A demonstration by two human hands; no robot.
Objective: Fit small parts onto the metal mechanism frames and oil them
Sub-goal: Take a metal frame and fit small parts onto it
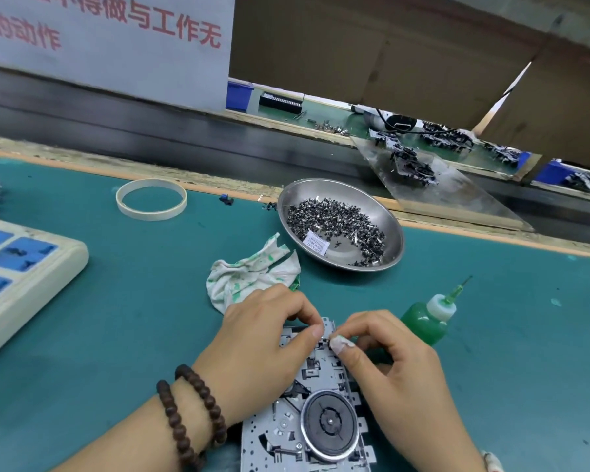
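A metal mechanism frame (317, 420) with a round flywheel lies on the green mat near the front edge. My left hand (266, 349) grips the frame's far end, fingers curled over its top edge. My right hand (385, 359) pinches a small dark part between thumb and forefinger, right at the frame's far end beside my left fingertips. A green oil bottle (426, 318) with a needle tip lies just behind my right hand. A steel bowl (385, 212) holding several small dark parts sits further back.
A stained white rag (252, 274) lies behind my left hand. A cream tape ring (151, 198) sits at the back left, and a cream tray with blue inserts (31, 267) at the left edge. A conveyor belt (184, 137) and a clear plate with assembled mechanisms (419, 168) run behind the mat.
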